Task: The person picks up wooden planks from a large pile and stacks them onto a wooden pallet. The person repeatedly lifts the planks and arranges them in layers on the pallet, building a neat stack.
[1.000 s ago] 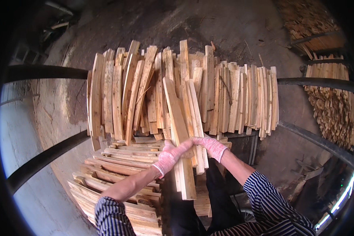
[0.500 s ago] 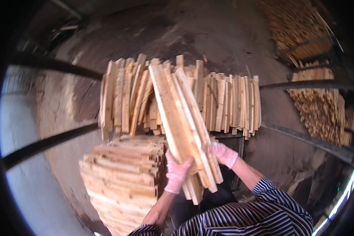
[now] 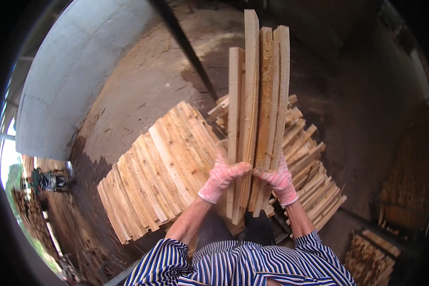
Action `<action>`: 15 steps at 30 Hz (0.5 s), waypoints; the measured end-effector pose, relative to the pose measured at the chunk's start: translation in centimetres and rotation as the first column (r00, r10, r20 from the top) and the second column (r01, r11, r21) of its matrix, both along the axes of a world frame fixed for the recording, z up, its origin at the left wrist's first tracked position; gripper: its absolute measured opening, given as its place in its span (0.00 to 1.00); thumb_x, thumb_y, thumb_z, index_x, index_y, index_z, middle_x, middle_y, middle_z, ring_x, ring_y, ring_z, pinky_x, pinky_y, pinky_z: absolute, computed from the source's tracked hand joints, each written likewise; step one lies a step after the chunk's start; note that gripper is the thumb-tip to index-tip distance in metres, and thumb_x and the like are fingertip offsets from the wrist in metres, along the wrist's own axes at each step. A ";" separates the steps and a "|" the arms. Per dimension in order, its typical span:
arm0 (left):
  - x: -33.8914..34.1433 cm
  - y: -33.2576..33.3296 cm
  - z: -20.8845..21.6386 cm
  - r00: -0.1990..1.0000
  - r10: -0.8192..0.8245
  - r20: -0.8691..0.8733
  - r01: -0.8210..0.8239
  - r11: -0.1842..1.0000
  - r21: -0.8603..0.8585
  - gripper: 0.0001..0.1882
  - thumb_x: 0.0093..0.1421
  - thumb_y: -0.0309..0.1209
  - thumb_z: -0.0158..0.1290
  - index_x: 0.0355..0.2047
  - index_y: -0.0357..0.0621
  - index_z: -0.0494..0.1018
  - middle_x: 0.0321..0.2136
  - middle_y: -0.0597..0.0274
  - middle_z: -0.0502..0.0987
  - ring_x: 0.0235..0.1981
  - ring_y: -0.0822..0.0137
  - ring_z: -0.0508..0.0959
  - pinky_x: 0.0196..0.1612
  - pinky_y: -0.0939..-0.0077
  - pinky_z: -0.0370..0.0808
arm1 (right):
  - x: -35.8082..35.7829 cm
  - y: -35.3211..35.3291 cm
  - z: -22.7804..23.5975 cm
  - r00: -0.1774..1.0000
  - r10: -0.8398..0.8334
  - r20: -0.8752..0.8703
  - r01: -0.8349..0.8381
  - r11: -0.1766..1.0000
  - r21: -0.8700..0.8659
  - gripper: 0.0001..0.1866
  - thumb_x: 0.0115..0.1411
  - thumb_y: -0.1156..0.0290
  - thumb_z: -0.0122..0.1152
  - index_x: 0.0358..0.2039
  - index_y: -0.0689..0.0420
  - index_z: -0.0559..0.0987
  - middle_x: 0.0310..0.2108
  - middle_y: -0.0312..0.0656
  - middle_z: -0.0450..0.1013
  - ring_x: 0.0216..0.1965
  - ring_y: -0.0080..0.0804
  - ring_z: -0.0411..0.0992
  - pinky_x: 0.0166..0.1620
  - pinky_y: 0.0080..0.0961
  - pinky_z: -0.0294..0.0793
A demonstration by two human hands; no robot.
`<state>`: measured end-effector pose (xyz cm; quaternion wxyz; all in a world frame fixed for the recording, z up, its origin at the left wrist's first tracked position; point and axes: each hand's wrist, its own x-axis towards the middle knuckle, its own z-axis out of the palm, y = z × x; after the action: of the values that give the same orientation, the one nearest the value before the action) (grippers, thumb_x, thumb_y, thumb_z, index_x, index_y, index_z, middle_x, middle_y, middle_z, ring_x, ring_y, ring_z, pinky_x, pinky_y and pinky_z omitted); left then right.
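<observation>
A bundle of several long wooden boards (image 3: 251, 114) stands on edge between my hands, pointing away from me. My left hand (image 3: 222, 172), in a pink and white knit glove, is closed round its left side with the thumb across the top. From the right, my right hand (image 3: 276, 179), gloved alike, grips the bundle with its thumb toward the other thumb. The fingers beneath are hidden. To the left lies a neat stack of pale boards (image 3: 162, 164), laid side by side. Behind the bundle and to its right is a looser pile of boards (image 3: 317, 190).
A dark metal bar (image 3: 188, 50) slants down toward the loose pile. Beyond the floor at left rises a grey wall (image 3: 76, 71). At lower right stands another wood stack (image 3: 372, 257). A vehicle (image 3: 51, 181) is far off at left, with more wood near it.
My body and view have turned left, away from the loose pile and toward the neat stack. The boards in my hands have come together into an upright-edged bundle, with both thumbs on top.
</observation>
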<state>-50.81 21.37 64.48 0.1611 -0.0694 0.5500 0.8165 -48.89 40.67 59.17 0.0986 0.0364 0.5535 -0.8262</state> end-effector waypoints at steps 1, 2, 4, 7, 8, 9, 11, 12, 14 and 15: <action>0.0 -1.0 1.8 0.997 0.061 -0.037 -0.061 0.998 -0.006 0.51 0.45 0.30 0.75 0.64 0.47 0.54 0.52 0.58 0.73 0.47 0.68 0.75 0.47 0.71 0.77 | -0.7 -1.0 1.4 1.000 -0.001 -0.021 0.001 1.000 -0.022 0.58 0.49 0.78 0.79 0.72 0.56 0.49 0.62 0.44 0.67 0.61 0.34 0.68 0.62 0.34 0.73; -0.6 -1.1 3.5 0.990 0.124 -0.072 -0.126 0.992 -0.019 0.51 0.45 0.24 0.75 0.64 0.47 0.56 0.50 0.58 0.75 0.41 0.70 0.78 0.41 0.75 0.80 | -1.9 -2.1 2.4 0.996 0.020 -0.088 -0.023 0.999 -0.035 0.57 0.48 0.78 0.79 0.71 0.56 0.49 0.62 0.44 0.67 0.62 0.35 0.67 0.62 0.34 0.72; 0.0 -5.4 7.4 0.979 0.194 -0.070 -0.201 0.973 -0.117 0.39 0.48 0.22 0.73 0.59 0.44 0.66 0.42 0.60 0.81 0.32 0.71 0.79 0.31 0.81 0.78 | -3.2 -7.0 4.8 0.975 0.065 -0.211 -0.089 0.991 -0.104 0.56 0.48 0.79 0.79 0.71 0.57 0.50 0.62 0.45 0.67 0.62 0.35 0.67 0.62 0.34 0.72; 1.7 -14.2 10.7 0.961 0.123 -0.248 -0.154 0.982 -0.109 0.23 0.49 0.22 0.71 0.46 0.39 0.79 0.34 0.64 0.84 0.33 0.72 0.82 0.33 0.78 0.79 | -3.2 -15.3 7.2 0.926 0.092 -0.365 -0.048 0.991 0.129 0.59 0.42 0.73 0.83 0.70 0.56 0.53 0.60 0.43 0.66 0.61 0.32 0.65 0.63 0.35 0.68; 3.1 -16.2 11.2 0.956 0.138 -0.258 -0.167 0.981 -0.095 0.23 0.48 0.22 0.71 0.46 0.39 0.79 0.35 0.63 0.84 0.34 0.72 0.82 0.35 0.77 0.80 | -2.7 -17.3 7.3 0.933 0.168 -0.319 -0.133 0.983 0.127 0.59 0.41 0.71 0.84 0.69 0.56 0.54 0.60 0.43 0.66 0.61 0.32 0.65 0.63 0.35 0.67; 4.0 -18.5 10.5 0.940 0.128 -0.316 -0.187 0.968 -0.165 0.22 0.48 0.22 0.71 0.45 0.39 0.80 0.36 0.63 0.84 0.35 0.73 0.82 0.35 0.77 0.80 | -2.3 -19.1 8.3 0.922 0.198 -0.334 -0.162 0.978 0.133 0.58 0.40 0.72 0.83 0.69 0.56 0.55 0.60 0.43 0.66 0.60 0.32 0.66 0.62 0.34 0.68; 6.0 -22.5 9.5 0.928 0.101 -0.359 -0.234 0.906 -0.352 0.21 0.48 0.21 0.71 0.44 0.40 0.81 0.37 0.61 0.84 0.36 0.74 0.82 0.37 0.76 0.81 | -1.8 -21.5 8.6 0.910 0.248 -0.332 -0.233 0.969 0.086 0.51 0.42 0.75 0.80 0.65 0.57 0.60 0.57 0.44 0.70 0.56 0.33 0.70 0.59 0.32 0.72; 7.5 -24.8 8.3 0.922 0.142 -0.359 -0.227 0.952 -0.205 0.21 0.48 0.21 0.71 0.44 0.40 0.81 0.40 0.61 0.84 0.35 0.72 0.82 0.37 0.76 0.81 | -1.4 -23.4 8.4 0.908 0.274 -0.317 -0.281 0.959 0.023 0.44 0.43 0.77 0.77 0.61 0.57 0.64 0.53 0.45 0.73 0.52 0.35 0.74 0.57 0.31 0.75; 8.1 -30.3 1.7 0.988 0.152 -0.031 -0.148 0.983 0.108 0.22 0.48 0.24 0.72 0.45 0.41 0.81 0.43 0.61 0.83 0.38 0.68 0.82 0.39 0.75 0.80 | -1.0 -25.8 7.1 0.905 0.374 -0.205 -0.381 0.925 0.007 0.33 0.47 0.79 0.73 0.56 0.61 0.73 0.51 0.46 0.77 0.47 0.34 0.78 0.53 0.28 0.79; 8.7 -32.6 -0.4 0.988 0.154 -0.005 -0.152 0.980 0.128 0.22 0.48 0.25 0.73 0.45 0.42 0.81 0.44 0.60 0.83 0.39 0.67 0.82 0.41 0.74 0.80 | -0.3 -27.0 5.8 0.860 0.465 -0.212 -0.454 0.885 0.103 0.31 0.49 0.77 0.73 0.55 0.61 0.74 0.52 0.47 0.77 0.49 0.34 0.77 0.52 0.29 0.80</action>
<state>-42.15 -11.24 64.05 0.0979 -0.0951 0.4912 0.8603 -49.20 13.65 64.97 0.2268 -0.1902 0.5742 -0.7634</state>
